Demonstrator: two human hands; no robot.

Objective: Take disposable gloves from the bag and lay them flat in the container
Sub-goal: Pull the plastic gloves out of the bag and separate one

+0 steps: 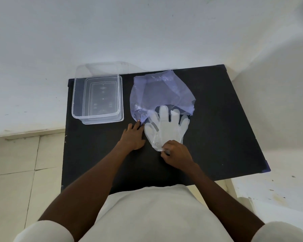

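A translucent purple plastic bag (pixel 162 91) lies crumpled on the black table (pixel 226 119), its mouth facing me. A clear disposable glove (pixel 168 125) lies spread flat just outside the bag, fingertips still at the bag's mouth. My right hand (pixel 176 153) pinches the glove's cuff at its near edge. My left hand (pixel 133 136) rests palm down on the table, its fingertips pressing the bag's near left corner. A clear rectangular container (pixel 97 97) stands at the table's far left with nothing visible inside.
A clear lid (pixel 101 69) leans behind the container against the white wall. The table's left edge drops to a tiled floor (pixel 16 172). My white-clothed lap fills the bottom of the view.
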